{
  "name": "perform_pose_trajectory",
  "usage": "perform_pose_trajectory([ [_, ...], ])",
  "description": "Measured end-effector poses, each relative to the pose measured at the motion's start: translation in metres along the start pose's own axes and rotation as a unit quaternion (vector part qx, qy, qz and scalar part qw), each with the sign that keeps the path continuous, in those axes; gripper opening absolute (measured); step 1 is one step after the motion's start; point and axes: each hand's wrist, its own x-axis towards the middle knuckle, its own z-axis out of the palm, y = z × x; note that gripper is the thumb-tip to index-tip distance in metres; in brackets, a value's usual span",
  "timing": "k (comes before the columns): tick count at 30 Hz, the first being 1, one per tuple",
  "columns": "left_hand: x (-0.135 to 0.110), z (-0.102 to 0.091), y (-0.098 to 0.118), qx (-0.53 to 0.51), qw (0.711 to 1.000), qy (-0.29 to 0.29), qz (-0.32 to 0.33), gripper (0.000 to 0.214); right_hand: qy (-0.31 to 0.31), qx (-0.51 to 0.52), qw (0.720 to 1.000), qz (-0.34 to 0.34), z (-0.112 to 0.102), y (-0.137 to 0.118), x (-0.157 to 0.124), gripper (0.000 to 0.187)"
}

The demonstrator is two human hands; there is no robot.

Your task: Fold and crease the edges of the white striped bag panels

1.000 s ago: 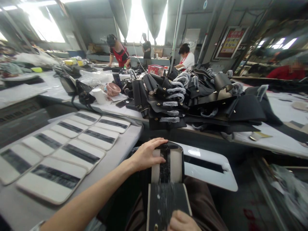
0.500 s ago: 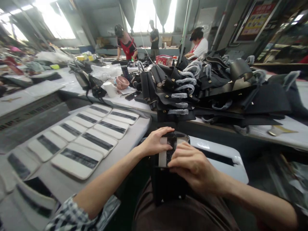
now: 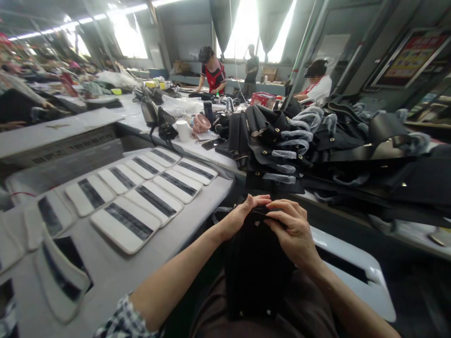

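Observation:
A black leather bag piece (image 3: 259, 267) hangs over my lap, with small metal studs near its lower edge. At its upper edge, my left hand (image 3: 241, 215) holds the far side, fingers laid across the top and thumb raised. My right hand (image 3: 291, 227) pinches the same edge between thumb and fingers, close to the left fingertips. The inner side of the piece is turned out of sight.
White panels with dark strips (image 3: 128, 225) lie in rows on the grey table at left. Black bag pieces with wrapped handles (image 3: 282, 155) are piled ahead. A white panel (image 3: 352, 267) is at right. A pink fan (image 3: 201, 123) and co-workers (image 3: 213, 75) are beyond.
The black piece's pale-striped inner side has turned out of view and its black face now shows. My right hand has moved up to the upper edge. The camera view has shifted left.

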Motion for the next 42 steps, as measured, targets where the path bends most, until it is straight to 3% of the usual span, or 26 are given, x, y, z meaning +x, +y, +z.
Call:
perform_pose_trajectory([
  [12, 0.002, 0.001, -0.004, 0.104, 0.992, 0.006, 0.072, 0.048, 0.009, 0.024, 1.000, 0.006, 0.006, 0.001, -0.002, 0.010],
  [19, 0.002, 0.007, -0.007, 0.126, 0.991, 0.036, 0.039, 0.037, 0.015, 0.025, 0.999, 0.038, 0.008, -0.007, 0.004, 0.015],
  [22, 0.001, 0.004, -0.006, 0.140, 0.989, 0.040, 0.019, 0.035, 0.062, 0.058, 0.992, 0.091, -0.005, -0.006, 0.001, 0.027],
  [26, -0.001, -0.001, -0.005, 0.167, 0.983, 0.079, -0.021, 0.036, 0.143, 0.090, 0.957, 0.234, -0.020, 0.007, -0.032, 0.023],
  [30, -0.007, 0.004, -0.012, 0.179, 0.971, 0.148, -0.053, 0.039, 0.064, 0.206, 0.909, 0.358, -0.009, 0.003, -0.072, 0.022],
  [32, -0.010, 0.008, -0.016, 0.179, 0.966, 0.181, -0.050, 0.039, 0.042, 0.252, 0.891, 0.375, 0.003, -0.005, -0.080, 0.021],
  [36, -0.014, 0.012, -0.021, 0.157, 0.960, 0.223, -0.067, 0.038, 0.082, 0.299, 0.866, 0.391, 0.021, -0.014, -0.079, 0.017],
  [42, -0.015, 0.011, -0.026, 0.140, 0.957, 0.241, -0.078, 0.039, 0.114, 0.319, 0.845, 0.414, 0.029, -0.005, -0.073, 0.033],
])
